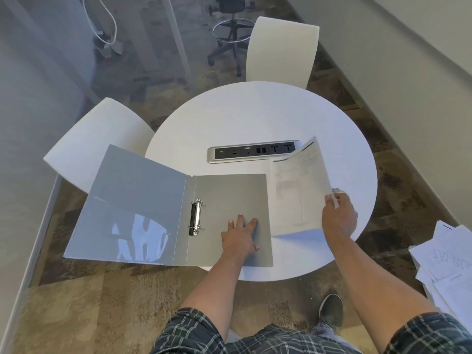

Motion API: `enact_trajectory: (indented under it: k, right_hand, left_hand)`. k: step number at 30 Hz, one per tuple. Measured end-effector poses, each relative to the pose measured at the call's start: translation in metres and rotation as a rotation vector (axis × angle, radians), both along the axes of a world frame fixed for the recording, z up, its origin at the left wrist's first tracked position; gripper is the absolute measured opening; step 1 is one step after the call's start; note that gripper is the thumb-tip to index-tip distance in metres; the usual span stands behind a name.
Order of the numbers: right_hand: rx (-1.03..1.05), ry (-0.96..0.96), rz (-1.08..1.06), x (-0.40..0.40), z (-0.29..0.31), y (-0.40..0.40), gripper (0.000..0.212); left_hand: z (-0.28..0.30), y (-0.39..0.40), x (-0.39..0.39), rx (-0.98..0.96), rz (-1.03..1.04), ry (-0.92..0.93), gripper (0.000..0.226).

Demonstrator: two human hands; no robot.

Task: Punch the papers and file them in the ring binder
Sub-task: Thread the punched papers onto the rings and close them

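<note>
Round and white, the table (255, 113) fills the middle of my view, with carpet around it and two white chairs, one at twelve o'clock (283, 49) and one at ten (97, 141). My left hand (240, 238) lies flat on the right leaf of the open grey binder (143, 200), fingers straight and spread, pressing it down; the binder's left cover hangs off the table edge at nine o'clock. My right hand (338, 215) pinches the near right edge of the papers (298, 185), thumb on top, lifting them tilted just right of the binder at three o'clock. Something metallic shows behind that hand; I cannot tell if it is the punch. I see no holes in the sheets from here, so I judge punching is not yet done. To do it well I would square the stack first, keep the left palm holding the binder steady, and open the rings (196, 217), which look closed, before filing. A power strip (254, 150) is set in the table at one o'clock, touching the papers' far corner, and could snag them. Loose sheets (444, 267) lie on the floor at four o'clock, near my shoe (330, 310).
</note>
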State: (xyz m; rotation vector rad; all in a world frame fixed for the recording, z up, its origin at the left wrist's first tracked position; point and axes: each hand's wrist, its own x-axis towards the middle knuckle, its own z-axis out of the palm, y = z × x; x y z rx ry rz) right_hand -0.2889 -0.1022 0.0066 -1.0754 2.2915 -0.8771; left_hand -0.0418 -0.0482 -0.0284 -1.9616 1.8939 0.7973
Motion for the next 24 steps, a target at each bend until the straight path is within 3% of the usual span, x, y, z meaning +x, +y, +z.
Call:
enact_trajectory:
  k: [5, 11, 15, 20, 22, 24]
  right_hand:
    - [-0.212, -0.128, -0.074, 0.000, 0.022, -0.004, 0.025]
    - [-0.308, -0.395, -0.218, 0.004, 0.033, -0.010, 0.023]
    - [-0.250, -0.537, -0.119, 0.017, 0.024, -0.008, 0.022]
    - [-0.130, -0.570, 0.125, 0.048, 0.003, 0.003, 0.018]
    - [-0.064, -0.543, 0.216, 0.060, -0.004, 0.007, 0.016]
    - [0.015, -0.538, 0.282, 0.072, -0.009, 0.008, 0.018]
  left_hand:
    - [0.000, -0.008, 0.003, -0.003, 0.021, 0.029, 0.069]
    - [0.011, -0.013, 0.004, -0.014, 0.083, 0.087, 0.056]
    - [0.021, -0.021, 0.012, -0.101, 0.492, 0.490, 0.047]
    - [0.044, -0.021, 0.031, -0.132, 1.055, 1.057, 0.069]
    - [0.055, -0.018, 0.042, -0.143, 1.107, 1.164, 0.061]
    - [0.060, -0.014, 0.054, -0.234, 1.094, 1.123, 0.035]
